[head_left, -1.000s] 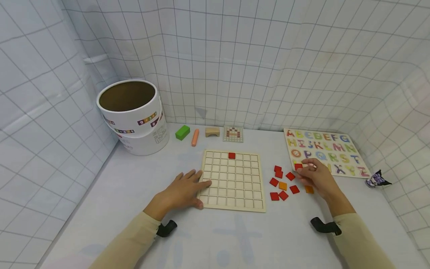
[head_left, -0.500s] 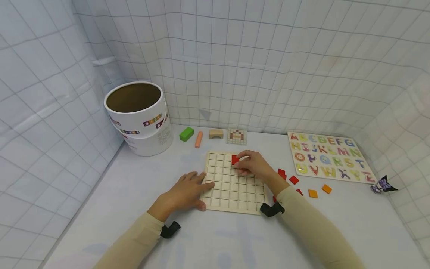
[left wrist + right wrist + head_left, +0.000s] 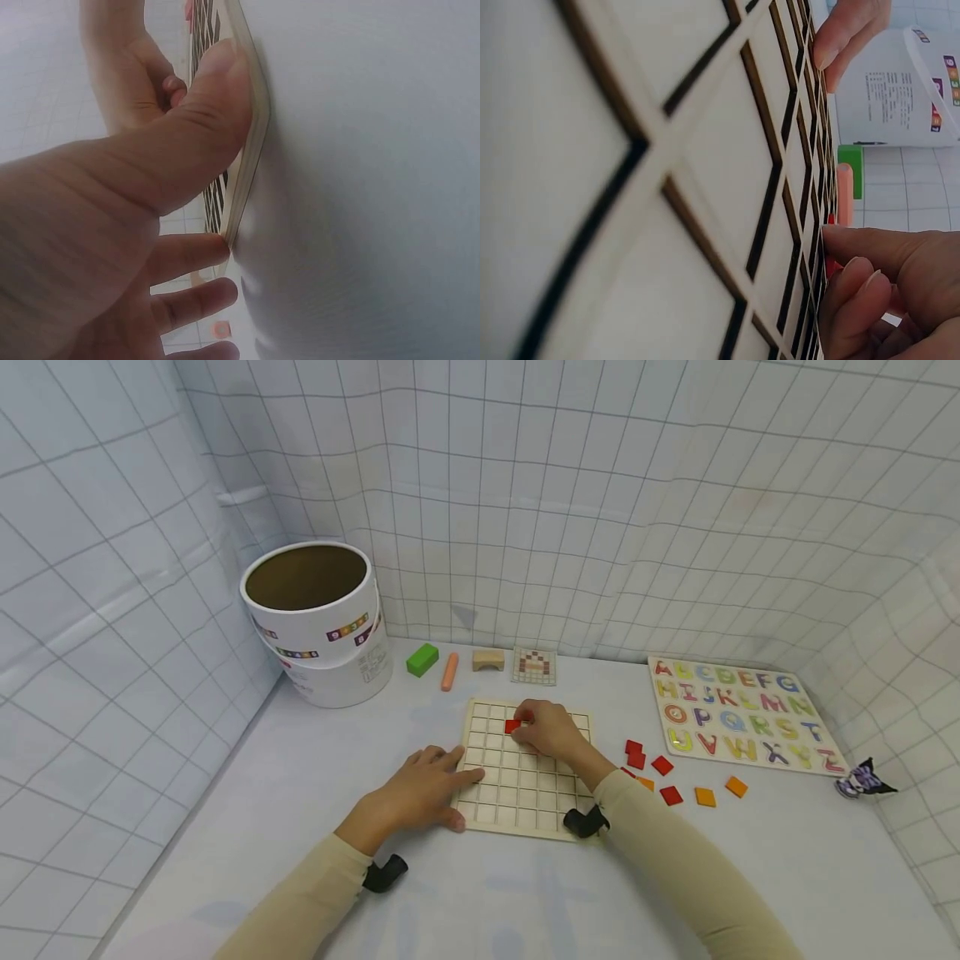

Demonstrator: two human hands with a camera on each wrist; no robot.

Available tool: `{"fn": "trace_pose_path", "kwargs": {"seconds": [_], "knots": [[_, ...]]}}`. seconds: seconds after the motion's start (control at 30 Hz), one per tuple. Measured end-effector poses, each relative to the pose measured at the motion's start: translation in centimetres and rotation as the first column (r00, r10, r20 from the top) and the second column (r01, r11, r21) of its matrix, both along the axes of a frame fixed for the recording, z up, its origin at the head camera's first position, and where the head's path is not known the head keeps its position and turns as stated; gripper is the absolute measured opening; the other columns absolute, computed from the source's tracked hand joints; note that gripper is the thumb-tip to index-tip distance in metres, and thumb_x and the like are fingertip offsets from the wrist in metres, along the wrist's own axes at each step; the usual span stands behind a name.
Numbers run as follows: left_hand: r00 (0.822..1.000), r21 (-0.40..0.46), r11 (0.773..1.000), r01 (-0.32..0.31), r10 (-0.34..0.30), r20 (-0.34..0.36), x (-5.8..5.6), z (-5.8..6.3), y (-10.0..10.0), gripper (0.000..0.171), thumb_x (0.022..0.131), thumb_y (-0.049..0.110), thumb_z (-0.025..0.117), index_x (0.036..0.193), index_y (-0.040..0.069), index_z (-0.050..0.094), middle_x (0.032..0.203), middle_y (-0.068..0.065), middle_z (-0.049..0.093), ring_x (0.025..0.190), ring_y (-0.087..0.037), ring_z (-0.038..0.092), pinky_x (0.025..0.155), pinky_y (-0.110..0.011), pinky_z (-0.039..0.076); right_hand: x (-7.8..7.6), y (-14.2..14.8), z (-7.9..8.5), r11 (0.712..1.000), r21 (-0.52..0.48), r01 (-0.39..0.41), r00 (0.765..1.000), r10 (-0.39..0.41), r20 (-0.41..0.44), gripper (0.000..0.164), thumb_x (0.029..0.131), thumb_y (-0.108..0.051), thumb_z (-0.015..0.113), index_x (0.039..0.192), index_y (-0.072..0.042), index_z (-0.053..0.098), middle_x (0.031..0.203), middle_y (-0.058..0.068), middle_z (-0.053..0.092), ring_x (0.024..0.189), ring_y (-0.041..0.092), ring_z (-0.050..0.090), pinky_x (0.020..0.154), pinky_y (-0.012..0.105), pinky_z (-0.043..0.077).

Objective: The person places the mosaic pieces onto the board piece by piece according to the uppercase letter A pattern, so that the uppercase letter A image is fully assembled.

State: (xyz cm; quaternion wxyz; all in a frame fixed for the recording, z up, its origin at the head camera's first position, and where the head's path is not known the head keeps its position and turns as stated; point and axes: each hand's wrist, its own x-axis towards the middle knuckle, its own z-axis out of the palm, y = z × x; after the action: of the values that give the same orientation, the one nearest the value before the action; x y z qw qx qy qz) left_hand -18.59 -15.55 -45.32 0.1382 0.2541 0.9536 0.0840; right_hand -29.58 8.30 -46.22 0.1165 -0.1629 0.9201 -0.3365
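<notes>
A pale wooden grid board [image 3: 525, 777] lies flat on the white table. My right hand [image 3: 527, 727] reaches over its upper rows and pinches a red square tile [image 3: 513, 726], held low over a cell in the second row. The right wrist view shows the board [image 3: 667, 150] very close, with my curled fingers [image 3: 870, 277] and a sliver of the red tile [image 3: 830, 266]. My left hand [image 3: 442, 772] rests on the board's left edge with straight fingers. In the left wrist view its thumb [image 3: 217, 97] presses against the board's rim [image 3: 251, 150].
Loose red and orange tiles [image 3: 663, 768] lie right of the board. An alphabet puzzle [image 3: 742, 714] sits far right, a small toy figure [image 3: 862, 778] beside it. A white round tub [image 3: 318, 618], green block [image 3: 422, 659], orange peg [image 3: 449, 671], wooden arch [image 3: 487, 660] and pattern card [image 3: 534, 666] stand behind.
My right hand picked a red tile from the loose pile, carried it left over the board and lowered it to the upper rows. The left hand stayed on the board's edge.
</notes>
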Motion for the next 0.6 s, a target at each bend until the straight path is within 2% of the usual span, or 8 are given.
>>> {"fn": "trace_pose_path", "kwargs": {"seconds": [0.2, 0.33, 0.47, 0.57, 0.6], "knots": [[1.000, -0.012, 1.000, 0.006, -0.006, -0.002, -0.1, 0.1, 0.2, 0.081, 0.080, 0.050, 0.079, 0.153, 0.030, 0.050, 0.164, -0.017, 0.032, 0.142, -0.039, 0.037, 0.113, -0.059, 0.032, 0.0, 0.0, 0.1, 0.998, 0.065, 0.004, 0.998, -0.001, -0.057, 0.024, 0.091, -0.018, 0.073, 0.114, -0.010, 0.072, 0.112, 0.011, 0.072, 0.062, 0.017, 0.058, 0.072, 0.035, 0.049], [1.000, -0.020, 1.000, 0.002, -0.002, 0.000, -0.1, 0.2, 0.2, 0.081, 0.080, 0.050, 0.079, 0.152, 0.029, 0.050, 0.164, -0.017, 0.033, 0.141, -0.039, 0.038, 0.110, -0.059, 0.036, 0.1, 0.2, 0.3, 0.998, 0.068, 0.004, 0.999, -0.002, -0.034, 0.034, 0.090, -0.019, 0.076, 0.122, -0.011, 0.070, 0.114, 0.009, 0.072, 0.062, 0.015, 0.060, 0.072, 0.035, 0.050], [1.000, -0.028, 1.000, -0.002, 0.002, -0.005, 0.0, 0.1, 0.2, 0.081, 0.080, 0.050, 0.080, 0.152, 0.029, 0.050, 0.163, -0.016, 0.034, 0.137, -0.037, 0.040, 0.108, -0.057, 0.037, 0.8, 2.3, 1.2, 0.999, -0.045, 0.012, 0.999, -0.010, 0.031, 0.048, 0.090, -0.022, 0.077, 0.136, -0.012, 0.063, 0.096, 0.008, 0.071, 0.059, 0.018, 0.060, 0.061, 0.033, 0.049], [1.000, -0.029, 1.000, -0.004, 0.004, -0.011, 0.0, 0.1, 0.3, 0.081, 0.079, 0.050, 0.080, 0.152, 0.029, 0.050, 0.163, -0.017, 0.035, 0.133, -0.036, 0.042, 0.108, -0.056, 0.038, 1.6, 6.2, 1.9, 0.981, -0.190, 0.048, 0.996, -0.033, 0.085, 0.052, 0.093, -0.023, 0.075, 0.141, -0.011, 0.058, 0.088, 0.011, 0.065, 0.056, 0.023, 0.056, 0.052, 0.031, 0.045], [1.000, -0.029, 1.000, -0.004, 0.003, -0.011, 0.0, 0.1, 0.3, 0.081, 0.079, 0.050, 0.080, 0.152, 0.029, 0.050, 0.163, -0.017, 0.035, 0.132, -0.036, 0.043, 0.107, -0.055, 0.039, 1.9, 7.8, 2.0, 0.972, -0.226, 0.069, 0.994, -0.047, 0.098, 0.052, 0.094, -0.023, 0.074, 0.142, -0.010, 0.057, 0.090, 0.013, 0.064, 0.056, 0.025, 0.054, 0.051, 0.031, 0.043]]}}
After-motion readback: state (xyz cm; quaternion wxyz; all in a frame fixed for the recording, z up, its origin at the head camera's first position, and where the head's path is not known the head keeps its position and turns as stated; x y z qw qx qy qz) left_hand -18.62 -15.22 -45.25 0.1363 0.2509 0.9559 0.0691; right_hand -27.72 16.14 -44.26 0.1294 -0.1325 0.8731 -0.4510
